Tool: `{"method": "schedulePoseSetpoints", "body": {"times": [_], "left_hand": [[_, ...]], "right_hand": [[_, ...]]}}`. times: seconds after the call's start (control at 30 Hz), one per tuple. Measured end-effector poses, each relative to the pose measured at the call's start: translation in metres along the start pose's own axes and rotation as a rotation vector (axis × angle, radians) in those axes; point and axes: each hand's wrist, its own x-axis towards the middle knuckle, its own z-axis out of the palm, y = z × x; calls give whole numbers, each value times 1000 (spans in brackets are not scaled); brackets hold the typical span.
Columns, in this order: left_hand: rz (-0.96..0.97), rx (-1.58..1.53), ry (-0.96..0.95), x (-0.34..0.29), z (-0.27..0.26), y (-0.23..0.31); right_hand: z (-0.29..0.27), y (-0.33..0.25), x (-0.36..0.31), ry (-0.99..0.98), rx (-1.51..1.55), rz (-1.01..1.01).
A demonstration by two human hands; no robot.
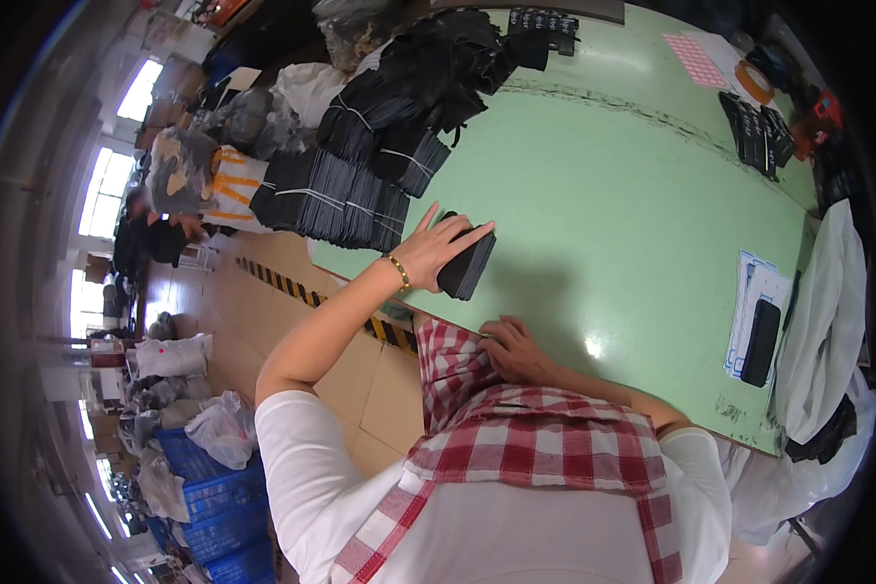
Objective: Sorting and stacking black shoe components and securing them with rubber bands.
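My left hand point(428, 257) is on a small stack of black flat pieces point(471, 267) near the front left edge of the green table. Its fingers reach over the stack's top and far side, gripping it. Closer to me, my right hand point(518, 350) rests at the table's front edge beside my checked apron point(545, 428). Its fingers are loosely bent and a little apart, with nothing visible in them. Just beyond my left hand lie tied bundles of black flat pieces point(307, 195), held by pale bands.
Loose black pieces point(438, 58) heap up at the table's far left. On the right of the green table point(613, 195) lie a black phone-like object point(761, 341) on papers, black strips point(749, 136) and an orange tape roll point(753, 83). Blue crates point(214, 487) stand on the floor at left.
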Motion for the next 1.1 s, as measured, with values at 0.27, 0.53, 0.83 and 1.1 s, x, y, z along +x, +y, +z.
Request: {"method": "schedulePoseSetpoints", "body": {"times": [0.27, 0.53, 0.83, 1.1], "left_hand": [[-47, 8, -6, -14, -18, 21], [-569, -255, 462, -5, 25, 38], [-836, -331, 491, 22, 30, 40], [-766, -394, 607, 29, 33, 35]], "right_hand": [[-2, 0, -1, -1, 14, -10], [0, -2, -3, 21, 35, -2], [2, -1, 4, 86, 5, -9], [17, 11, 2, 169, -1, -39]]}}
